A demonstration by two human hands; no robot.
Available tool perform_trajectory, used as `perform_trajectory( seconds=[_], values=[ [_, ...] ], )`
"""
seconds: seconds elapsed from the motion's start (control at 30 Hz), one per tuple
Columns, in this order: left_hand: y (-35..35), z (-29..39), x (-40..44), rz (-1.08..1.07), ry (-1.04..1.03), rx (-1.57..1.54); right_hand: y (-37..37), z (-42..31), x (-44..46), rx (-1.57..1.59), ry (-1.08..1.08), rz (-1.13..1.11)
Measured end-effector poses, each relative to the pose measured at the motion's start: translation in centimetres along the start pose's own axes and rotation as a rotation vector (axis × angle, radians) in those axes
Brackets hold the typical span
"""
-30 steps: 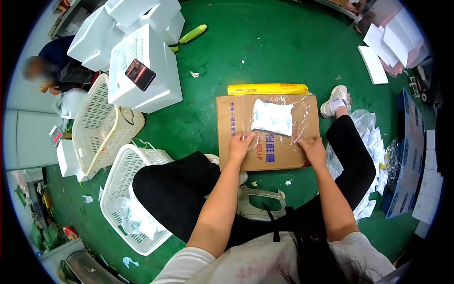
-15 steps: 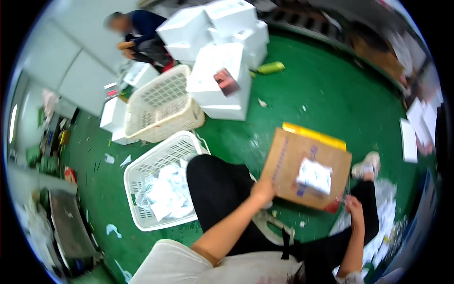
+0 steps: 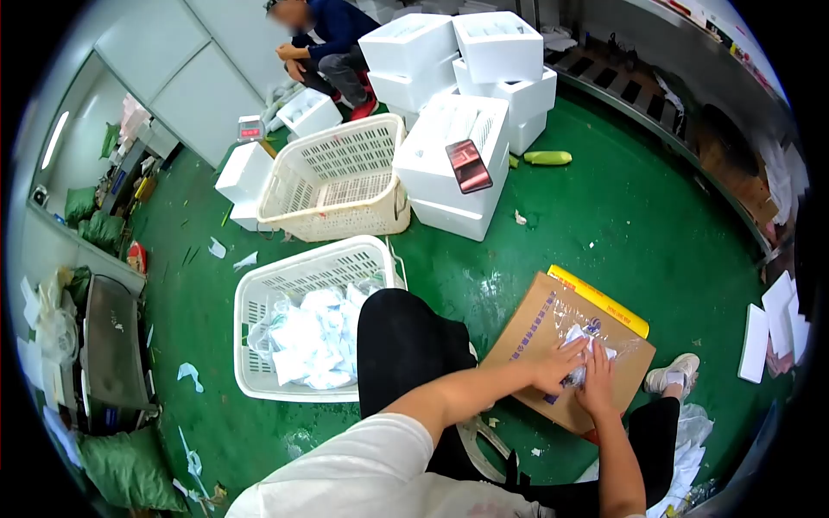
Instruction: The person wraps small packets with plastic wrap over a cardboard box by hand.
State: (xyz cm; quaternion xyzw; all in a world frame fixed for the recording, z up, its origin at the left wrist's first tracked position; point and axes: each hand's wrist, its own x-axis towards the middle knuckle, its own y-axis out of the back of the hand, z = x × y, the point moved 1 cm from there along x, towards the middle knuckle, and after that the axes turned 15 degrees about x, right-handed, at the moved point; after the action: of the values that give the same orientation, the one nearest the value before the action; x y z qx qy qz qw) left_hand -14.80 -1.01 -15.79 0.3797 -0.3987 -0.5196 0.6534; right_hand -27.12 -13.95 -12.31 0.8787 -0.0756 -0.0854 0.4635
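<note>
A brown cardboard box point(image 3: 531, 332) with blue print lies in front of me, a yellow box point(image 3: 604, 304) showing along its far edge. On top of the cardboard is a small white plastic packet point(image 3: 577, 333), mostly covered by my hands. My left hand point(image 3: 557, 369) rests on its left side with the fingers stretched out. Beside it, my right hand point(image 3: 598, 380) lies on the packet's right side, fingers extended too. The fingertips of both hands come close together over the packet.
At my left knee stands a white basket point(image 3: 244, 345) of white packets, and behind it a cream basket point(image 3: 337, 223). A phone point(image 3: 469, 166) lies on stacked white foam boxes point(image 3: 449, 203). A person point(image 3: 332, 39) crouches at the back, near a small scale point(image 3: 250, 129).
My hands have moved from the cardboard box's near-left edge and right corner onto the packet. The packet now looks flatter and more covered. The camera view has shifted.
</note>
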Motion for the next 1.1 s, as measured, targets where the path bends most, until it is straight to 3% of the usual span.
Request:
perform_trajectory(
  seconds=[0.1,0.13,0.17,0.23,0.27,0.37,0.4,0.5,0.53,0.63,0.73,0.77,0.83,0.9,1.03,1.1],
  values=[
    [-0.9,-2.8,0.3,0.076,-0.191,0.320,0.5,-0.4,1.5,-0.026,0.019,0.068],
    [-0.7,-2.8,0.4,0.255,-0.159,0.316,0.4,0.0,2.0,-0.023,0.035,0.100],
    [-0.7,-2.8,0.7,0.222,-0.121,0.214,0.6,0.3,2.3,-0.021,0.048,0.129],
    [2.3,-2.4,1.3,0.148,-0.056,0.012,3.1,-0.3,3.4,0.248,-0.031,-0.054],
    [2.9,-2.3,1.0,0.250,-0.100,-0.041,4.0,-0.6,3.7,0.384,-0.076,-0.149],
    [2.1,-1.6,1.1,0.079,0.023,-0.224,5.9,2.0,4.9,0.582,-0.217,-0.587],
    [1.9,-1.6,1.3,0.189,0.064,-0.287,5.3,3.4,5.4,0.729,-0.307,-0.670],
    [-1.1,-3.2,1.8,-0.056,0.201,-0.313,2.8,3.4,6.3,0.440,-0.205,-0.808],
    [-0.9,-3.3,1.6,-0.006,0.245,-0.412,4.1,0.5,6.2,0.276,-0.175,-0.664],
    [-3.9,-6.0,2.5,-0.198,0.458,-0.543,1.7,-0.1,3.4,0.181,-0.040,-0.149],
    [-7.9,-8.5,6.1,-0.312,0.328,-0.357,0.4,-3.4,0.0,-0.041,0.164,-0.014],
    [-7.9,-8.7,6.8,-0.453,0.415,-0.434,0.3,-4.0,-0.5,-0.030,0.170,-0.005],
    [-0.3,-7.2,7.3,-0.739,0.607,-0.537,-0.5,-2.7,0.0,-0.017,0.093,0.032],
    [-2.6,-8.4,9.1,-0.954,0.599,-0.551,-0.8,-2.3,0.9,0.005,0.042,0.040],
    [-1.7,-4.4,11.7,-0.633,-0.248,0.698,2.4,-4.5,4.1,0.110,0.012,-0.141],
    [-2.8,-5.8,12.3,-0.402,-0.288,0.338,4.5,-3.7,6.2,0.247,-0.002,-0.282]
  ],
)
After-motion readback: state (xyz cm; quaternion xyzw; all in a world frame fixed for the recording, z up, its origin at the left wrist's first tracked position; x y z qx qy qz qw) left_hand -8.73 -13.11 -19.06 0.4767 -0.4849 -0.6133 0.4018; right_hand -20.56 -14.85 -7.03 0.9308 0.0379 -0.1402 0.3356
